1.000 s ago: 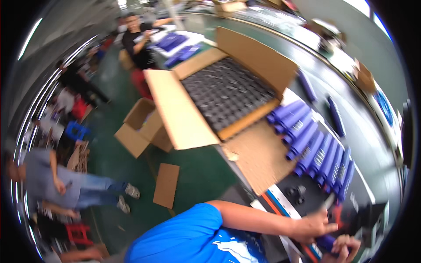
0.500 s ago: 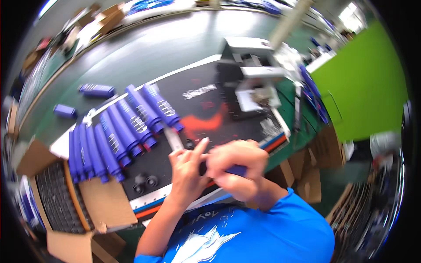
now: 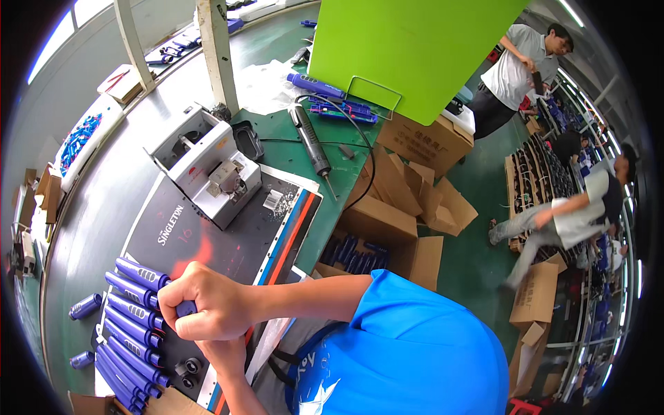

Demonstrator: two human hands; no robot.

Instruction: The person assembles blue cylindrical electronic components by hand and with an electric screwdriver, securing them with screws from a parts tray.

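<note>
My right hand (image 3: pixel 206 302) is closed in a fist around a blue-purple plastic piece (image 3: pixel 185 309); only its rounded end shows between the fingers. Directly beneath lies my left hand (image 3: pixel 225 354), its fingers hidden by the right fist, so I cannot tell what they hold. Beside the fist, several blue-purple plastic handles (image 3: pixel 133 309) lie in a slanting row on the black printed mat (image 3: pixel 155 242). Two small black round parts (image 3: pixel 187 373) rest near my left wrist. Two shorter blue-purple pieces, one of them an upper piece (image 3: pixel 86 306), lie beyond the row.
A white machine with a metal clamp (image 3: pixel 207 166) stands on the mat. To its right are a corded electric screwdriver (image 3: pixel 309 138) and a bright green board (image 3: pixel 408 55). An open carton (image 3: pixel 380 221) holds blue-purple parts beside the bench. Two people, including a standing one (image 3: pixel 515 66), are at the right.
The view has swung to the right, bringing the carton, the screwdriver and people into sight. My right fist stays closed on the blue-purple piece; my left fingers, visible before, are now covered.
</note>
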